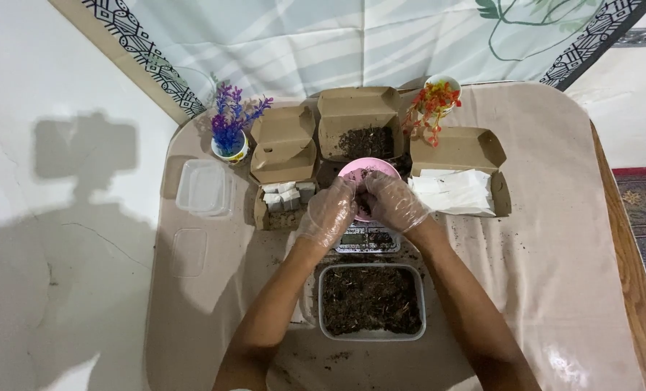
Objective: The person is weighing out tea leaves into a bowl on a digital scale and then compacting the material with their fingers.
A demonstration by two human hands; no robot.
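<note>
2 hands in clear plastic gloves meet over a small round pink bowl (367, 174) that sits on a flat digital kitchen scale (366, 239) near the middle of the tabletop (555, 239), which is covered with a beige cloth. The left hand (328, 213) curls its fingers against the bowl's left rim, and the right hand (394, 201) cups the right side, fingertips bent in over dark soil inside the bowl. Both hands are loosely closed around the bowl, though whether either pinches soil cannot be told.

Just in front of the scale, nearer the person, lies a rectangular clear plastic container (371, 301) filled with dark soil, between the 2 forearms. Behind the bowl stands an open brown cardboard box (360, 123) with soil in it. To its left, another open brown cardboard box (285, 166) holds small white cubes (288, 196). To the right, a third open brown cardboard box (462, 163) holds folded white paper bags (455, 192).

A white pot of purple artificial flowers (231, 127) stands at the back left, and a white pot of orange-red artificial flowers (434, 101) at the back right. 2 clear plastic lids (204, 188) lie at the left edge of the cloth. Soil crumbs dot the cloth near the scale.
</note>
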